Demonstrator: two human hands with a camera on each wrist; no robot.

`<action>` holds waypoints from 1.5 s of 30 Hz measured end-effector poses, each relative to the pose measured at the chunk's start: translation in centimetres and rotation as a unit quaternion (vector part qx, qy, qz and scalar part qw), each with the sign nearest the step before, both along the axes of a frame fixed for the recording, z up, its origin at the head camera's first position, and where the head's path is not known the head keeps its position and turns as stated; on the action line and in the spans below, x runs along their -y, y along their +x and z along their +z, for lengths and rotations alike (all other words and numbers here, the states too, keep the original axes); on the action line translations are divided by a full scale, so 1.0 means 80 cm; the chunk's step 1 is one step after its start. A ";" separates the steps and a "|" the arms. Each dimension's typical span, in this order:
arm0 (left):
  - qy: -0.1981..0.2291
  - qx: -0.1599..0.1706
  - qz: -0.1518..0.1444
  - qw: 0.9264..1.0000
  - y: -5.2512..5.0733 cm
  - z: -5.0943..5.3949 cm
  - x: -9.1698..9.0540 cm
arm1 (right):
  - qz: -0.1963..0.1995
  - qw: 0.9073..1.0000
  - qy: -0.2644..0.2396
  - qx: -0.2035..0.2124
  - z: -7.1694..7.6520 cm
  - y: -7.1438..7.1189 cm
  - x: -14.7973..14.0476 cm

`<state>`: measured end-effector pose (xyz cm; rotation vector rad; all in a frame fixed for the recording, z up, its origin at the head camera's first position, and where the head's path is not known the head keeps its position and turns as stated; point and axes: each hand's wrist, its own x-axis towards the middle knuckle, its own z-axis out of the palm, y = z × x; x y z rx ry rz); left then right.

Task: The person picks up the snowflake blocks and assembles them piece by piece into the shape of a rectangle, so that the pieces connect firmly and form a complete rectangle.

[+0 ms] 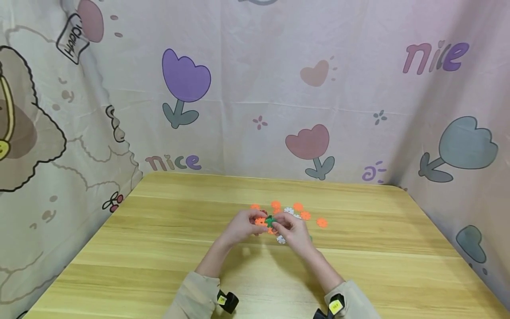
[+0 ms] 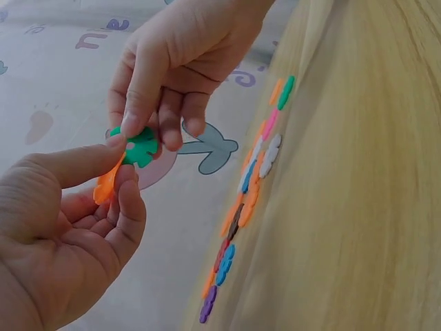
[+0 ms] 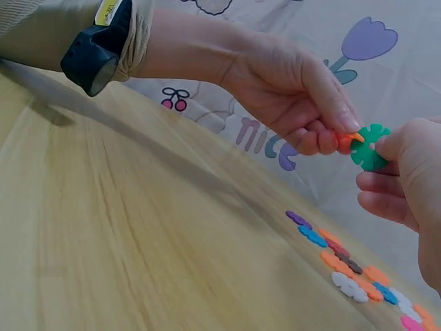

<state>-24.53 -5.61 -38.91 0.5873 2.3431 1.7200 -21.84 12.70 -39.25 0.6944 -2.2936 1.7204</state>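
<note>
My left hand (image 1: 241, 229) pinches an orange notched disc (image 2: 105, 187) between thumb and fingers. My right hand (image 1: 293, 230) holds a green notched disc (image 2: 141, 147) by thumb and fingertips. The two discs meet edge to edge, at an angle to each other, as the right wrist view shows with the green disc (image 3: 371, 147) beside the orange one (image 3: 346, 141). Both hands are raised above the table, close together. Whether the slots are fully engaged, I cannot tell.
Loose flat discs lie on the wooden table (image 1: 159, 248) beneath and behind my hands: orange (image 1: 322, 223), white (image 3: 349, 287), blue (image 2: 224, 265), purple (image 2: 208, 304), pink (image 2: 271, 124), brown (image 3: 349, 263) and green (image 2: 286, 92). A printed curtain (image 1: 239, 88) stands behind the table.
</note>
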 end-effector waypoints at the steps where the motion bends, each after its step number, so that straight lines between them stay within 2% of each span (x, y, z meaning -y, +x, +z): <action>1: 0.001 0.000 0.004 1.000 0.000 -0.001 0.001 | -0.003 1.000 0.001 0.003 -0.002 -0.002 -0.002; 8: 0.025 0.006 0.024 0.999 -0.004 -0.002 0.011 | -0.022 0.999 -0.012 0.047 -0.026 -0.030 -0.031; 15: 0.032 0.017 0.040 0.999 -0.007 0.002 0.018 | -0.068 0.991 0.046 0.106 -0.029 -0.050 -0.072; 23: 0.050 0.015 0.041 0.998 -0.003 0.006 0.022 | -0.036 0.981 0.149 0.118 -0.038 -0.059 -0.119; 31: 0.043 0.016 0.047 0.998 -0.004 0.004 0.022 | 0.010 0.968 0.227 0.108 -0.042 -0.059 -0.139; 37: 0.041 0.011 0.038 0.998 -0.005 0.000 0.022 | 0.034 0.957 0.257 0.127 -0.043 -0.057 -0.141; 42: 0.042 0.010 0.035 0.998 -0.006 -0.002 0.022 | 0.050 0.953 0.275 0.115 -0.042 -0.055 -0.135; 45: 0.040 0.013 0.034 0.999 -0.007 -0.002 0.021 | 0.047 0.951 0.279 0.123 -0.041 -0.053 -0.132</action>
